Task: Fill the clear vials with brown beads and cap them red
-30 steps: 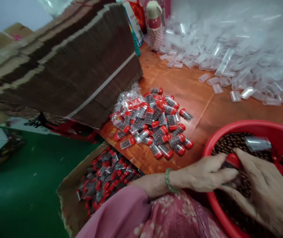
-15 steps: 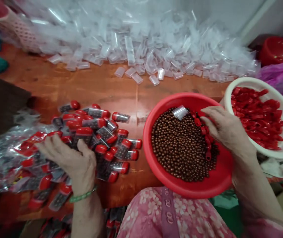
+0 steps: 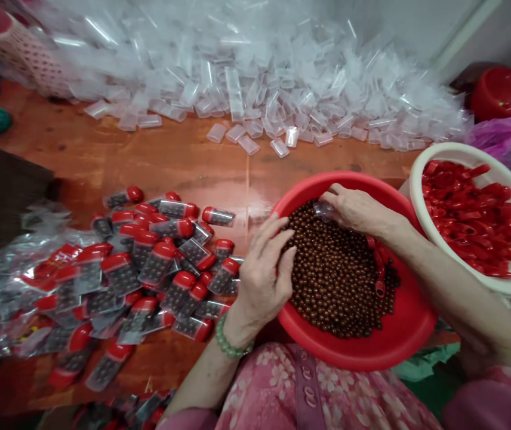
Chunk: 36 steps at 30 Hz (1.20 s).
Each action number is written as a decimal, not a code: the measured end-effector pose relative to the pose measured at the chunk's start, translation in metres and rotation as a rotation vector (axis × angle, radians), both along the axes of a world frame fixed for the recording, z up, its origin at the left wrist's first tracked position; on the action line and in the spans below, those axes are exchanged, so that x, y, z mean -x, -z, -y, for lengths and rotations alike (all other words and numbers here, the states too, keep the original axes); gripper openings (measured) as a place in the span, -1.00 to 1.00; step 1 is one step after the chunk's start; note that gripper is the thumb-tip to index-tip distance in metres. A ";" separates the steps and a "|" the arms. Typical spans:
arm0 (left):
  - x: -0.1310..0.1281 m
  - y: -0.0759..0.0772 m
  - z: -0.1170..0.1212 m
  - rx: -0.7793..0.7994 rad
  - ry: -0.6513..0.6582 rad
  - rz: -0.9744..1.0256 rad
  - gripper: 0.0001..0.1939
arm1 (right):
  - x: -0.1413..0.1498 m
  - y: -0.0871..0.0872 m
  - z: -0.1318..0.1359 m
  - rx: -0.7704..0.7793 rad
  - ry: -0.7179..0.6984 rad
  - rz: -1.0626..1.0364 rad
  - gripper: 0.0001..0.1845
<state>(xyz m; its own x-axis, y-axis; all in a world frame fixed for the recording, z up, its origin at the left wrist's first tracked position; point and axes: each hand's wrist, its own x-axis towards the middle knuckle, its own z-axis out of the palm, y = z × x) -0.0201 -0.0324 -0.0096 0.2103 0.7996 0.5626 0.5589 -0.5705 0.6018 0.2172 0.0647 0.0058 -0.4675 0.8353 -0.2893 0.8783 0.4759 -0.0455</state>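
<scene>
My left hand (image 3: 262,272), fingers apart and holding nothing I can see, is at the left rim of a red basin (image 3: 358,357). Small brown beads (image 3: 334,275) fill much of that basin. Over their far side, my right hand (image 3: 351,209) has its fingers closed on a clear plastic sleeve (image 3: 324,211). My palm hides part of the sleeve. Several red plastic caps (image 3: 378,275) lie on the beads below my right forearm. Left of the basin spreads a pile of filled clear packs (image 3: 159,263) with red ends.
A large heap of clear plastic sleeves (image 3: 264,98) lines the back of the wooden table (image 3: 170,155). At right stands a white bowl (image 3: 465,150) of red caps. Behind it are a purple bag (image 3: 501,140) and a red bowl (image 3: 506,89). Crumpled clear plastic (image 3: 5,280) lies far left.
My left hand has moved right, from the pile of packs to the basin's rim. My right hand has shifted left over the beads and taken hold of the clear sleeve lying there.
</scene>
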 end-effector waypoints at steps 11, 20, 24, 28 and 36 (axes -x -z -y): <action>-0.010 0.003 -0.006 0.036 0.126 -0.244 -0.75 | -0.014 -0.010 0.024 0.160 0.125 -0.568 -0.59; -0.007 0.006 -0.007 0.080 0.154 -0.195 -0.77 | 0.012 0.024 0.074 0.198 0.598 -0.701 -0.57; -0.007 0.006 -0.008 0.033 0.153 -0.182 -0.78 | 0.027 0.033 0.084 0.331 0.656 -0.608 -0.73; -0.006 0.007 -0.010 0.014 0.190 -0.197 -0.77 | 0.031 0.032 0.088 0.481 0.726 -0.595 -0.73; -0.003 -0.003 -0.008 0.111 0.361 -0.377 -0.73 | 0.028 0.033 0.084 1.071 0.885 -0.783 -0.68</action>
